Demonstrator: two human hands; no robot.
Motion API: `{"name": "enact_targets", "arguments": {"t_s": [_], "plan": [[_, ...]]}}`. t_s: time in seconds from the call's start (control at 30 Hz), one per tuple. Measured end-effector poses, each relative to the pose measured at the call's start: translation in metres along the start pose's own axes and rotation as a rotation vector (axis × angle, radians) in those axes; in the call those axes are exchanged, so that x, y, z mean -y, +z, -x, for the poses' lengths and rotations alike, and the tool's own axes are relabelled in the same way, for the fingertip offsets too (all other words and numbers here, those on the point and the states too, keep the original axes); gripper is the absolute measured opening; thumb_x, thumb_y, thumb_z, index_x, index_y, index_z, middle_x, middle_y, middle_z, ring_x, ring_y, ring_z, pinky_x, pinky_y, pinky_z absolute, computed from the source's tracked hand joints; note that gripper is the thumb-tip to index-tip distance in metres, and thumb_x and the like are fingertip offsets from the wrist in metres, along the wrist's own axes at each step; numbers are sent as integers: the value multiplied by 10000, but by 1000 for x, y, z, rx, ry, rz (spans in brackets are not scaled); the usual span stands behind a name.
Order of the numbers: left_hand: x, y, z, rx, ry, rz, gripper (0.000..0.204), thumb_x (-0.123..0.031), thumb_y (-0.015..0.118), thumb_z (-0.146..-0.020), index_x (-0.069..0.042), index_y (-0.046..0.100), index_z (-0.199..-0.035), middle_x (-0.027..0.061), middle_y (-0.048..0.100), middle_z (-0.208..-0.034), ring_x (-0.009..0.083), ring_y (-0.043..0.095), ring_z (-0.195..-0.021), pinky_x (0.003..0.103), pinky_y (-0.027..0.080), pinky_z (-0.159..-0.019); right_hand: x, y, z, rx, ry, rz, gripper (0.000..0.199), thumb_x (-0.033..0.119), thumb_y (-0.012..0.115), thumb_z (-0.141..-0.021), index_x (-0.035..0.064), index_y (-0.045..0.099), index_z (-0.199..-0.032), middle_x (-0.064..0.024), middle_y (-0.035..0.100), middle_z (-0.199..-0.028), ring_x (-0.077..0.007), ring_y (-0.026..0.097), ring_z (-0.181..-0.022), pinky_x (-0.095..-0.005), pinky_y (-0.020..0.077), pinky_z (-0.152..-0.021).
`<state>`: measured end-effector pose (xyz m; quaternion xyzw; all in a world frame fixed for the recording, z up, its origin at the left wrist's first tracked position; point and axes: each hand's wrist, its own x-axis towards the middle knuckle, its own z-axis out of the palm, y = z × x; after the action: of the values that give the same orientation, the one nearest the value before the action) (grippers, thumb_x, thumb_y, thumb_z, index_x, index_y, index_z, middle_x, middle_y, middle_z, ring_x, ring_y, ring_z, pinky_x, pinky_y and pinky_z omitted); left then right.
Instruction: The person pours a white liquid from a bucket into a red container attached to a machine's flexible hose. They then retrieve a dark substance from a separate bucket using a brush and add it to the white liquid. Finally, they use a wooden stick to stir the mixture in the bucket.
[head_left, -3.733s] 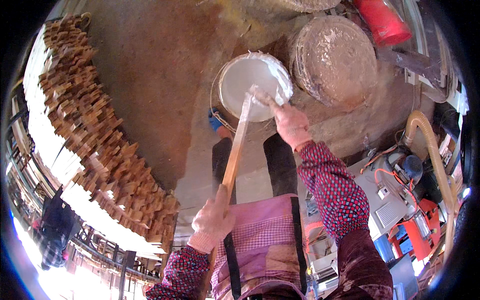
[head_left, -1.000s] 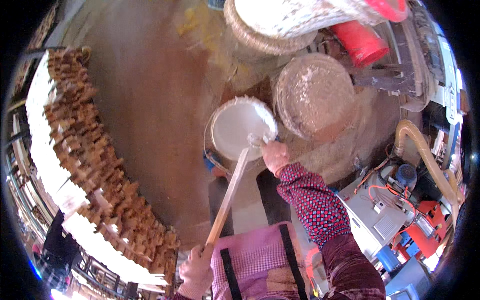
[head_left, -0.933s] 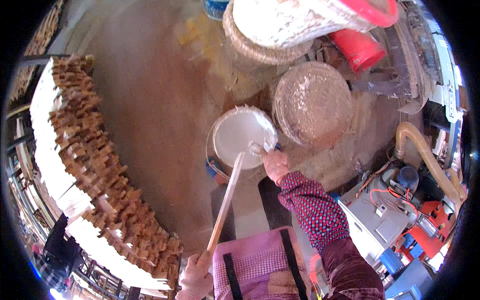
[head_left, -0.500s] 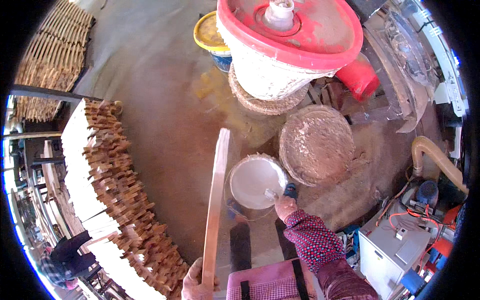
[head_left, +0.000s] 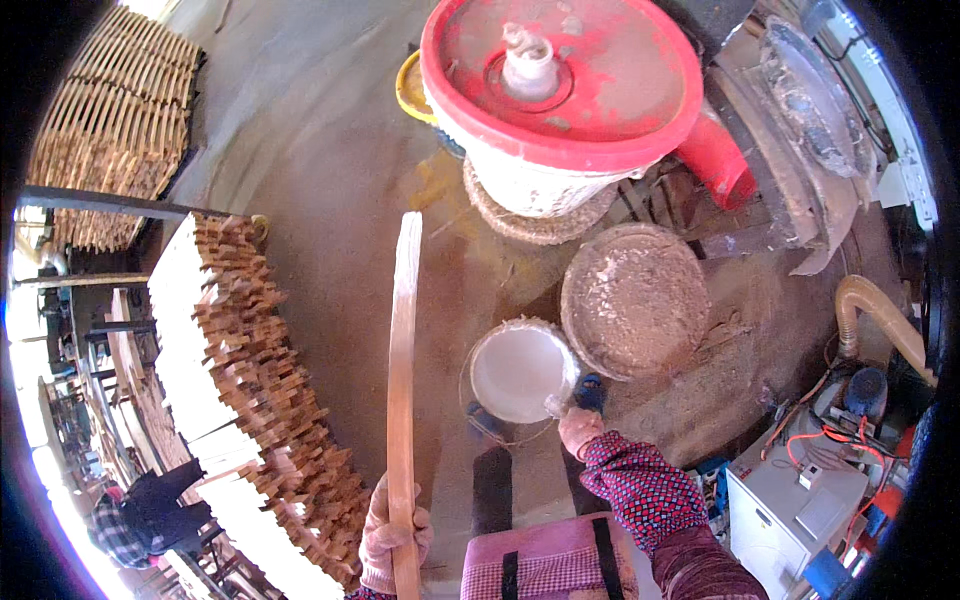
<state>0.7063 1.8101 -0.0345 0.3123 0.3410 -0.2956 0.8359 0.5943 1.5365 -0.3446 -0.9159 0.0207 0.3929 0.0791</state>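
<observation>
My left hand is closed round a long wooden strip, which points away from me and has a whitish far end. Ahead of my lap stands a bucket of white liquid. At its near right rim, my right hand is closed on a small white-coated tool; the fingers hide most of it, so I cannot tell its kind. The tool's tip is beside or on the rim.
A round, crusted container top adjoins the bucket. Beyond stands a large white tub with a red lid. Stacked wood strips line the left, where a person is bent over. A grey cabinet with cables and a hose are right.
The wooden strip has swung from leaning right to nearly upright in view, and my left hand shows more. My right hand has drawn the tool back from over the liquid to the rim.
</observation>
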Motion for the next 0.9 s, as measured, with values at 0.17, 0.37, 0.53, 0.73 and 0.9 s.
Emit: {"name": "enact_targets", "arguments": {"t_s": [0.17,0.37,0.53,0.73,0.9], "plan": [[-5,16,42,-87,128,-112,870,-14,673,-680,-137,256,-1434,120,508,-1207,202,519,-697,294,498,-572,0,-46,17,82,-38,-109,243,151,484,-843,91,685,-967,-115,687,-925,-294,682,-841,-453,543,-667],[-78,128,69,164,342,-846,837,-49,624,-693,-154,250,-1434,166,515,-1184,235,585,-746,320,525,-551,-4,-90,39,123,59,-386,313,179,398,-912,53,606,-1108,-145,676,-1001,-313,661,-925,-475,523,-752],[-99,286,43,-26,773,-1220,447,-90,530,-856,5,451,-1285,48,554,-879,131,542,-500,245,469,-422,-26,-100,67,111,30,-499,412,256,294,-964,85,475,-1293,-201,647,-1024,-374,632,-939,-503,495,-785],[-97,462,6,225,853,-1829,403,-229,527,-901,26,549,-1212,-11,524,-692,79,527,-511,216,429,-429,-15,-154,104,31,-45,-735,343,192,385,-904,50,555,-1166,-212,640,-1049,-368,627,-982,-508,494,-805],[-52,579,-52,370,673,-2209,347,-172,593,-816,9,595,-1112,-18,508,-644,67,498,-493,215,409,-414,-37,-151,120,90,-52,-795,390,252,370,-935,132,517,-1275,-206,607,-1141,-384,594,-1043,-487,458,-883]]}}
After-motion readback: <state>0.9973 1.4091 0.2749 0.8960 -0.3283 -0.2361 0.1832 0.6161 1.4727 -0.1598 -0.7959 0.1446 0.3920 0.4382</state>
